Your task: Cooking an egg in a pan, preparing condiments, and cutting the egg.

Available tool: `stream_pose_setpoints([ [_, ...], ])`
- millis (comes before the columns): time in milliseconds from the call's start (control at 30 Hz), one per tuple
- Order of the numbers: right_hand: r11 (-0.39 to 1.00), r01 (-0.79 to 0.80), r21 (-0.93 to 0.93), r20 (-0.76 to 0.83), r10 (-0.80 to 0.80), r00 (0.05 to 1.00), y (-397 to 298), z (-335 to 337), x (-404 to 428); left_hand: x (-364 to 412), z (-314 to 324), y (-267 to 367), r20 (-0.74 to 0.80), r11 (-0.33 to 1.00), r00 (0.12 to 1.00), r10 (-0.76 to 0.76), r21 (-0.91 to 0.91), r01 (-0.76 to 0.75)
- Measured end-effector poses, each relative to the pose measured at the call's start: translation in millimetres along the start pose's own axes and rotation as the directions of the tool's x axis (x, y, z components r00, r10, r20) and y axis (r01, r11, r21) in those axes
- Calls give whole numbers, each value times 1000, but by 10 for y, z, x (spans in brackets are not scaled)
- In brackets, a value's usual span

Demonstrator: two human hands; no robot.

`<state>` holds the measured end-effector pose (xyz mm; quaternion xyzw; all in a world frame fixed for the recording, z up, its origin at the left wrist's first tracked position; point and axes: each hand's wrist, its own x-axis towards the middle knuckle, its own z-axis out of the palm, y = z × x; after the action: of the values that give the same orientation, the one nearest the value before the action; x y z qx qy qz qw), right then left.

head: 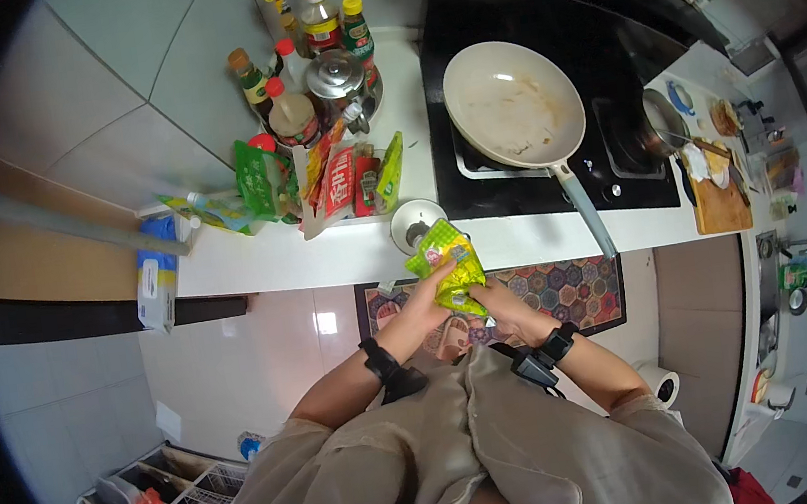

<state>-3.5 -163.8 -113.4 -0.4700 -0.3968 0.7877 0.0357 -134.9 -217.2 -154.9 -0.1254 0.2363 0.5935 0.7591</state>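
Note:
A yellow-green plastic seasoning packet (456, 264) is held between both hands at the counter's front edge. My left hand (433, 295) grips its left side, the thumb lying on the front. At its lower right corner, my right hand (507, 305) pinches the packet. Just behind the packet's top stands a small white bowl (411, 218) with something dark in it, partly covered by the packet. A light-coloured frying pan (515, 104) with a grey-blue handle rests on the black stove, with brownish residue inside.
Sauce bottles (292, 114), a lidded metal pot (335, 75) and opened seasoning bags (338, 184) crowd the counter's left part. The pan handle (586, 211) juts over the front edge. Farther right are a small saucepan (662, 120) and a wooden cutting board (718, 202).

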Motion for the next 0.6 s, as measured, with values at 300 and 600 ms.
stream_pose_setpoints([
  [300,996,-62,-59,-35,60,998,-237,90,-83,315,-72,-122,-144,995,990,9,103,6],
  [600,996,-8,-89,-48,4,999,8,-40,185,444,-48,-130,-286,992,957,45,128,-8],
])
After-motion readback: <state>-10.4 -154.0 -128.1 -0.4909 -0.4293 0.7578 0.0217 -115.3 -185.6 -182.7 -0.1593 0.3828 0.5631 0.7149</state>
